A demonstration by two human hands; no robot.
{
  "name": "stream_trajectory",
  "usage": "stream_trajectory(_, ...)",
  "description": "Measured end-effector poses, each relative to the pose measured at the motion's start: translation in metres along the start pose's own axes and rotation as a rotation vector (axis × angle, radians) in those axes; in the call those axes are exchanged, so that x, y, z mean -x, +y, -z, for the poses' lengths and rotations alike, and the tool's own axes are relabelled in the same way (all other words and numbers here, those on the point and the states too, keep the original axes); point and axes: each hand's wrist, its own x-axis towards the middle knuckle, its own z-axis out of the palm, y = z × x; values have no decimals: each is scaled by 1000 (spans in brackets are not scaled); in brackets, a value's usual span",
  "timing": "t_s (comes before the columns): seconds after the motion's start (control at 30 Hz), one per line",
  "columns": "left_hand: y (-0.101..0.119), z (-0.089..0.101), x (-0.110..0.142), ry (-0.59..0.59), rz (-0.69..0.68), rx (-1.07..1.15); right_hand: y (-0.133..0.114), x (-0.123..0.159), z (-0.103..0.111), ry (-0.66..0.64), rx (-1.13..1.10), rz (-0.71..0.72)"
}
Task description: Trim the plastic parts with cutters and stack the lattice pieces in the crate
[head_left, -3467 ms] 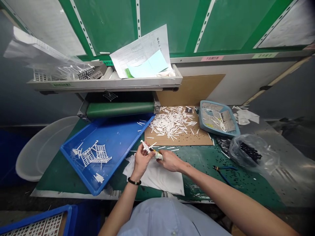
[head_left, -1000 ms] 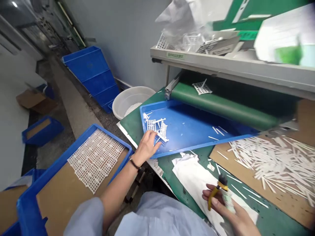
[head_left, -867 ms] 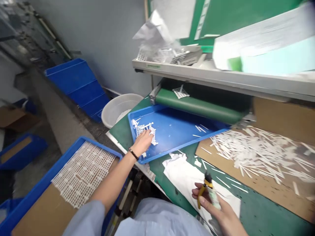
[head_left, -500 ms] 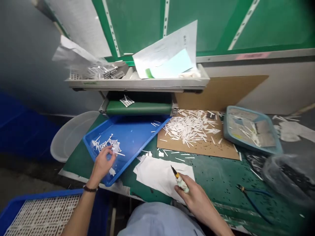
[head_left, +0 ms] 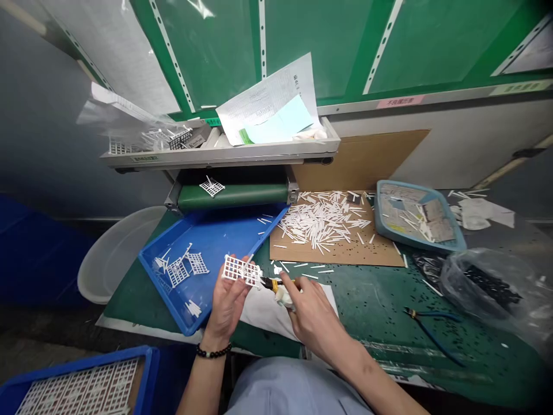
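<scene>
My left hand [head_left: 230,302] holds up a small white plastic grid [head_left: 235,268] by its lower edge; a thin white stem [head_left: 247,262] sticks up from it. In my right hand [head_left: 307,305] is a pair of cutting pliers [head_left: 283,293] with yellow at the joint and pale wrapping on the handles. The dark jaws touch or nearly touch the grid's right corner; whether they grip it I cannot tell. Both hands are above a white cloth [head_left: 272,311]. More white grids [head_left: 177,272] and loose sticks [head_left: 193,308] lie in the blue tray [head_left: 220,230] to the left.
A heap of white sticks [head_left: 319,222] covers cardboard [head_left: 345,252] at centre right. Behind the tray, one grid [head_left: 212,186] sits on the green conveyor [head_left: 242,196]. To the right are a light-blue basin [head_left: 419,245], blue-handled pliers [head_left: 434,334] and a plastic bag [head_left: 479,288]. A blue crate [head_left: 149,369] stands lower left.
My left hand has lifted a grid out of the blue tray and brought it right, over the cloth. My right hand has moved left and up, bringing the pliers to the grid's corner.
</scene>
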Motion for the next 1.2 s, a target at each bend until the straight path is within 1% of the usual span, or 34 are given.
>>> stream_trajectory(0.07,-3,-4,5,-28,12,-2,-3,-4,2,2,22,15)
stream_trajectory(0.23,-7,-6,11,-51,25,-39,-3,-9,5,-35,50,15)
stream_trajectory(0.4,-12,-7,11,-84,6,-68,-3,-10,6,-91,21,-6)
stream_trajectory(0.6,-17,-7,9,-113,-23,-130,-2,-11,11,-125,-44,-6)
stream_trajectory(0.73,-18,-6,8,-108,-39,-187,-1,-12,12,-134,-65,-22)
stream_trajectory(0.87,-19,-8,4,-86,-39,-222,5,-18,8,-124,-117,-57)
stream_trajectory(0.97,-24,-9,-2,-61,-42,-246,15,-27,3,-137,-91,-26)
stream_trajectory(1.03,-29,-9,-6,-46,-43,-266,22,-33,1,-173,-68,2)
stream_trajectory(1.2,-50,-6,-11,-3,-15,-255,39,-44,-4,-346,-80,29)
